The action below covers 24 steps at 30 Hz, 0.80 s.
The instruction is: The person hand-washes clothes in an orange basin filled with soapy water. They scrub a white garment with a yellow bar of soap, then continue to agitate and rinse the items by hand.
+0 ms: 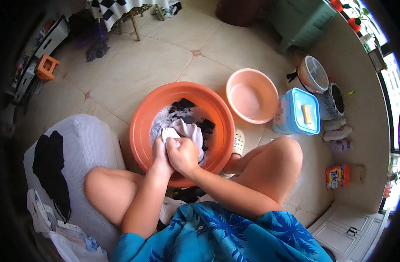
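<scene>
Both my hands meet over the near part of an orange plastic basin (pixel 182 90). My left hand (pixel 161 152) and my right hand (pixel 183 154) are closed on a wet white cloth (pixel 169 133), which shows between and above the fingers. Beneath it a pale lilac garment (pixel 190 131) lies partly in sudsy water (pixel 160 114). Black cloth (pixel 186 103) sits in the water at the far side and on the right of the basin. The fingertips and the lower part of the white cloth are hidden by the hands.
Right of the basin are a pink plastic basin (pixel 252 95) and a blue lidded tub (pixel 290 126) with a yellow soap bar (pixel 306 114) on top. A Tide bag (pixel 337 177) stands by the wall. On the left, black clothing (pixel 49 163) lies on a grey padded seat (pixel 85 140).
</scene>
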Tool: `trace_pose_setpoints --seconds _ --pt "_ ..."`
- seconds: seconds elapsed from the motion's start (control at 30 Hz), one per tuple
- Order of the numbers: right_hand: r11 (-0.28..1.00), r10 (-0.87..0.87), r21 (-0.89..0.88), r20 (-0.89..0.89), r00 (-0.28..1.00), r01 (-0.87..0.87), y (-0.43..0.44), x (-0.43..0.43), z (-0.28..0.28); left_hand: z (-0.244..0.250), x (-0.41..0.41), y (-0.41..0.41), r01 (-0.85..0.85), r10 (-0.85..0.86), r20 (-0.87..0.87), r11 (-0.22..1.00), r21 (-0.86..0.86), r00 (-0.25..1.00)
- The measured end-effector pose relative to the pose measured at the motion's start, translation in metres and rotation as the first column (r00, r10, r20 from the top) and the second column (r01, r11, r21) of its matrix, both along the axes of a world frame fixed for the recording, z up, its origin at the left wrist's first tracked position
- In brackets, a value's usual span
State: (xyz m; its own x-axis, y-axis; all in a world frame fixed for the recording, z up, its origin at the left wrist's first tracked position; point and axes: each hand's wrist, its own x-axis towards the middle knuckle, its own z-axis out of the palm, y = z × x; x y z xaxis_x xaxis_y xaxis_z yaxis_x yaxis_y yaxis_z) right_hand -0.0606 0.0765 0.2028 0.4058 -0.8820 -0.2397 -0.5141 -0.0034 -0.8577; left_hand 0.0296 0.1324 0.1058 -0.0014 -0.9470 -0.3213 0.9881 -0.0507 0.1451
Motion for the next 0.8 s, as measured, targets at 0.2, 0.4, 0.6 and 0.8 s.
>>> trace_pose_setpoints --seconds 0.2,0.4,0.6,0.8 --pt "0.991 0.008 0.13 0.052 0.999 -0.015 0.007 0.006 -0.034 0.016 -0.003 -0.023 0.082 -0.079 0.22 0.997 -0.002 0.972" --pt "0.997 -0.063 0.049 -0.058 0.996 0.066 -0.007 -0.003 -0.05 0.003 -0.001 -0.031 0.004 -0.145 0.294 0.903 0.43 0.945" --pt "0.996 -0.059 0.06 -0.191 0.98 0.072 -0.033 -0.02 -0.068 0.016 -0.036 -0.041 -0.056 -0.146 0.284 0.8 0.597 0.948" --pt "0.989 -0.136 0.03 -0.138 0.981 0.142 -0.036 -0.015 -0.061 0.033 -0.049 -0.037 -0.084 -0.137 0.331 0.814 0.575 0.934"
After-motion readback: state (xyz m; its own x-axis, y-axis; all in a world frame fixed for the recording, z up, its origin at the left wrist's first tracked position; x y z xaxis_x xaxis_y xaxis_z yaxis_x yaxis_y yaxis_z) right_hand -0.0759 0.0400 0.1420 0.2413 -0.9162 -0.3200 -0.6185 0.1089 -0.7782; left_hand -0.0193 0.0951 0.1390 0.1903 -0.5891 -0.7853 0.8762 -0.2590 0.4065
